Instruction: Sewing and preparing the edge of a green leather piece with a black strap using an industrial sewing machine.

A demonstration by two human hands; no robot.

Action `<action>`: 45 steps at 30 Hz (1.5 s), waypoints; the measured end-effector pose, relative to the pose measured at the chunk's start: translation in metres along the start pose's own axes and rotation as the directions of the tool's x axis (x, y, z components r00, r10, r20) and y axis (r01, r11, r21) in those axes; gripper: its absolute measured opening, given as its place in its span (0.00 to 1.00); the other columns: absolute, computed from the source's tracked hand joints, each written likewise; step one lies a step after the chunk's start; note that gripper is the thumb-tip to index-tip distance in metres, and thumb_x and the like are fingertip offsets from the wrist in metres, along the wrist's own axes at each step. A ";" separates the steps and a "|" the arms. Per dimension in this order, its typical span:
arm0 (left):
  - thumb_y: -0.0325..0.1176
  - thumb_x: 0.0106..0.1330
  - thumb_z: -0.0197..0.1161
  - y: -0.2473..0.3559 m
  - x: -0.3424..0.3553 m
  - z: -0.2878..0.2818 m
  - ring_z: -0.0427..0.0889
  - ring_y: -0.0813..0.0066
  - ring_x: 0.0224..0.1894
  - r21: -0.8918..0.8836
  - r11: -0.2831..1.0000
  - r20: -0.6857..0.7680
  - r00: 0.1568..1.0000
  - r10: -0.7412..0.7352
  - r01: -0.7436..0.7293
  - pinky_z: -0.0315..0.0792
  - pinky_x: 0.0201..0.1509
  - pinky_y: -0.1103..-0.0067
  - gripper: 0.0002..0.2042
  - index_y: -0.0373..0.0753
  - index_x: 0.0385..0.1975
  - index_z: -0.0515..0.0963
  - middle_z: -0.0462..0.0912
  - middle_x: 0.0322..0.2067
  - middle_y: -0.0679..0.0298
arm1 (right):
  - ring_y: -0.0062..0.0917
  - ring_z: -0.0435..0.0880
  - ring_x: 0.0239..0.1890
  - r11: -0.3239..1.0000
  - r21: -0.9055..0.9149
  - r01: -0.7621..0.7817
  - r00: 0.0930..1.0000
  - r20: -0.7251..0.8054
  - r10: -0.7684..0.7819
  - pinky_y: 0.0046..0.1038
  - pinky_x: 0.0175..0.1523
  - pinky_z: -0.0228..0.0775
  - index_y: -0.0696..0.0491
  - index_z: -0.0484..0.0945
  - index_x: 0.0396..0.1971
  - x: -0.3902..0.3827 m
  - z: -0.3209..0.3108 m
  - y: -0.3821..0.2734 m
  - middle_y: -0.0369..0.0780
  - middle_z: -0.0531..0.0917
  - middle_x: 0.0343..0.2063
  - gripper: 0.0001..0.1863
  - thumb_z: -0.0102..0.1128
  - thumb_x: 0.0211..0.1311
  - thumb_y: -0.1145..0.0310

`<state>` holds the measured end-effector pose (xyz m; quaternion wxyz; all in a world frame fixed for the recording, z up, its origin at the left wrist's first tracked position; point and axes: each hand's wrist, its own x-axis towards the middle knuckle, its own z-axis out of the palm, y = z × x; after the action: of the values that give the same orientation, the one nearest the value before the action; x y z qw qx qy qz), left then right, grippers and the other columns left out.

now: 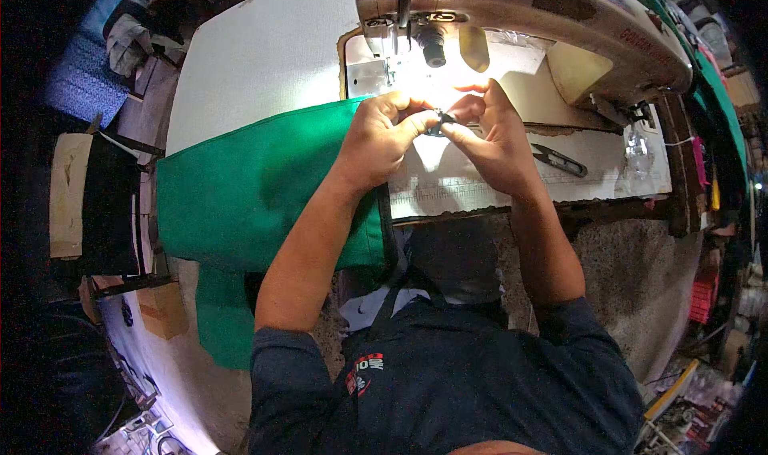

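Note:
Under the lamp light, my left hand (380,139) and my right hand (500,147) meet in front of the sewing machine (544,7). Thumbs and fingers of both pinch a small dark piece (435,124), possibly the end of black binding tape; glare and fingers hide its exact kind. A green cloth (264,183) with a black edge lies under my left wrist and forearm, spread to the left over the table and hanging off its front. The machine's needle area (390,63) is just beyond my left hand, apart from the fingers.
Thread snips (560,161) lie on the white tabletop (264,51) right of my right hand, near a clear plastic bottle (638,155). A ruler scale (448,195) runs along the front edge. A cardboard box (162,309) sits lower left; a red crate (704,293) stands at right.

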<state>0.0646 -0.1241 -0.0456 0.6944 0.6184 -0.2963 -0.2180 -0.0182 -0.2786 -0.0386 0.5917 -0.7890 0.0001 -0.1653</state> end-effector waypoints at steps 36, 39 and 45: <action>0.24 0.58 0.61 -0.002 -0.001 -0.004 0.76 0.80 0.33 0.076 0.997 -0.017 1.000 0.003 -0.002 0.70 0.40 0.83 0.05 0.32 0.33 0.79 0.81 0.28 0.64 | 0.20 0.78 0.35 0.998 -0.049 0.046 0.999 -0.022 -0.048 0.23 0.41 0.70 0.57 0.70 0.41 -0.005 0.002 -0.008 0.37 0.78 0.30 0.17 0.64 0.53 0.78; 0.23 0.58 0.62 -0.002 0.000 -0.004 0.76 0.81 0.33 0.050 0.998 0.000 0.999 0.035 -0.035 0.70 0.40 0.82 0.05 0.32 0.33 0.79 0.81 0.28 0.64 | 0.20 0.78 0.35 0.996 -0.067 0.050 0.998 -0.034 -0.053 0.24 0.41 0.70 0.57 0.70 0.41 -0.006 0.002 -0.008 0.37 0.78 0.30 0.16 0.64 0.52 0.79; 0.22 0.58 0.62 0.007 -0.003 -0.002 0.76 0.80 0.33 0.017 1.000 -0.007 1.000 0.002 -0.002 0.70 0.40 0.82 0.04 0.32 0.31 0.80 0.81 0.28 0.64 | 0.21 0.79 0.34 0.988 -0.047 0.147 0.986 -0.074 -0.151 0.24 0.40 0.71 0.56 0.71 0.41 -0.007 0.004 -0.001 0.39 0.80 0.30 0.17 0.64 0.51 0.78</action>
<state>0.0635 -0.1200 -0.0391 0.6903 0.6249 -0.2963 -0.2124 -0.0243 -0.2732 -0.0404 0.5608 -0.7920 -0.0327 -0.2392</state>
